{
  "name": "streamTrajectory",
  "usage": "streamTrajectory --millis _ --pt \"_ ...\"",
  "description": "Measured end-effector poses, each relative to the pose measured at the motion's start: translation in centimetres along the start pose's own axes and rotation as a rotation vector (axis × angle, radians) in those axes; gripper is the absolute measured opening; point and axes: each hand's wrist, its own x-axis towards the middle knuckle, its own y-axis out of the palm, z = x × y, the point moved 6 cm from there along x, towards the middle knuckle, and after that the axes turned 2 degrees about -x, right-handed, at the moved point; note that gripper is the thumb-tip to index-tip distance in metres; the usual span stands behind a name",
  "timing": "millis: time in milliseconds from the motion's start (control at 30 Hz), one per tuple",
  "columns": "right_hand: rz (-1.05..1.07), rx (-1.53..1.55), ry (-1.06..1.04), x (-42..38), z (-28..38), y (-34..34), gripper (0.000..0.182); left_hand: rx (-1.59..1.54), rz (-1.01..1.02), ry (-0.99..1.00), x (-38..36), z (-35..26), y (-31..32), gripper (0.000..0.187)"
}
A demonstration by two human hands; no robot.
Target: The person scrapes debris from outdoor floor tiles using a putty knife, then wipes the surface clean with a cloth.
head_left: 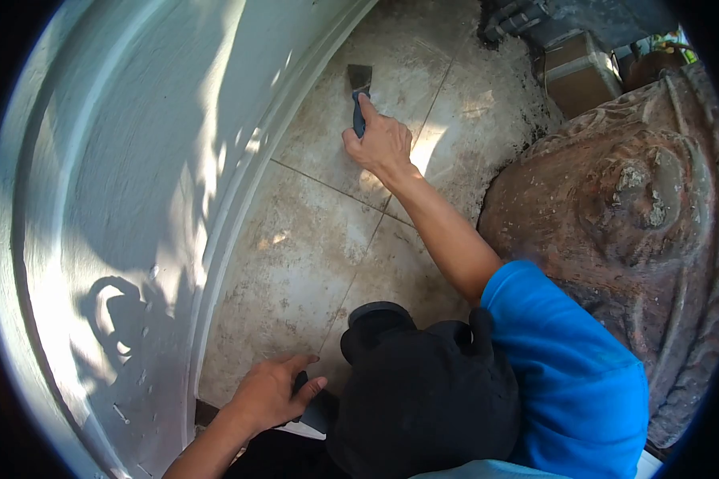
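My right hand is wrapped around the dark handle of a putty knife, its index finger stretched along the handle towards the blade. The flat metal blade lies against the dirty tile floor, pointing away from me. At the lower left, my left hand is low over the floor, with the thumb and index finger around a dark object; I cannot tell what this is. A black rounded shape in the foreground hides part of the floor beside that hand.
A curved pale wall with a raised base edge runs along the left. On the right stands a large, weathered brown carved pot. Behind it are a brown box and dark pipes. Grime lines the floor near the pot.
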Motion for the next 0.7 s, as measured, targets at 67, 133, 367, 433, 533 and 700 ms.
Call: streamTrajectory --millis 67,133,367,433,533,700 --pt "-0.016 -0.079 -0.001 1.4 -0.1 -0.2 0.073 0.018 -0.007 0.006 -0.1 0.1 0.1 0.049" --pt "-0.06 -0.097 0.024 4.7 -0.7 -1.4 0.07 0.0 -0.004 -0.021 -0.6 -0.1 -0.1 0.049" --pt "-0.293 -0.024 0.126 18.3 -5.4 -8.1 0.059 -0.072 -0.01 -0.033 -1.4 0.9 0.8 0.05" --pt "-0.301 -0.022 0.1 16.5 -3.6 -7.8 0.061 -0.068 -0.006 -0.047 -1.5 0.9 0.7 0.05" --pt "-0.213 -0.063 0.028 10.3 -0.9 -4.6 0.064 -0.036 0.008 -0.077 -1.4 0.6 0.3 0.05" --pt "-0.08 -0.132 0.0 9.6 -0.5 -1.2 0.068 -0.013 -0.015 -0.07 -1.1 0.6 -0.2 0.051"
